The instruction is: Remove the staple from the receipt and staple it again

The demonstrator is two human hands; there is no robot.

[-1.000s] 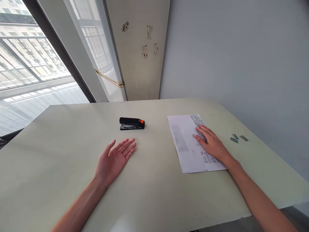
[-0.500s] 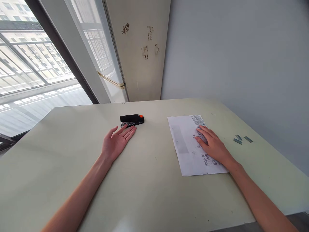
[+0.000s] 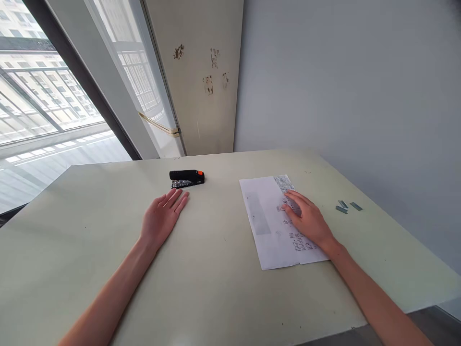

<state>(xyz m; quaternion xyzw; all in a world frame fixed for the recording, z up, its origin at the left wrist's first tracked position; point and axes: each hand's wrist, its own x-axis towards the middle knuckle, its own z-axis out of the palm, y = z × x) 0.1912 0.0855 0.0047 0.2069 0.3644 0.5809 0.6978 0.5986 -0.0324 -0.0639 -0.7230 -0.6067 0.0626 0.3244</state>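
A black stapler [image 3: 187, 178] with an orange patch at its right end lies toward the back of the table. Just in front of it, my left hand [image 3: 161, 218] rests palm up with fingers stretched out, holding nothing. My right hand [image 3: 309, 218] lies palm down on the right side of the white printed paper [image 3: 256, 218], fingers spread. That hand hides part of the printed text. To the right of the paper are several strips of staples [image 3: 342, 207], lying loose.
The pale table [image 3: 212, 293] has its right edge along a grey wall [image 3: 342, 81]. At the back stands a beige panel [image 3: 205, 115] with brown marks, beside a window [image 3: 39, 86] on the left. Small dark specks dot the front of the table.
The view has shifted, so everything sits slightly farther left. My left hand has drawn back a little from the stapler, its fingers closer together. My right hand stays on the paper.
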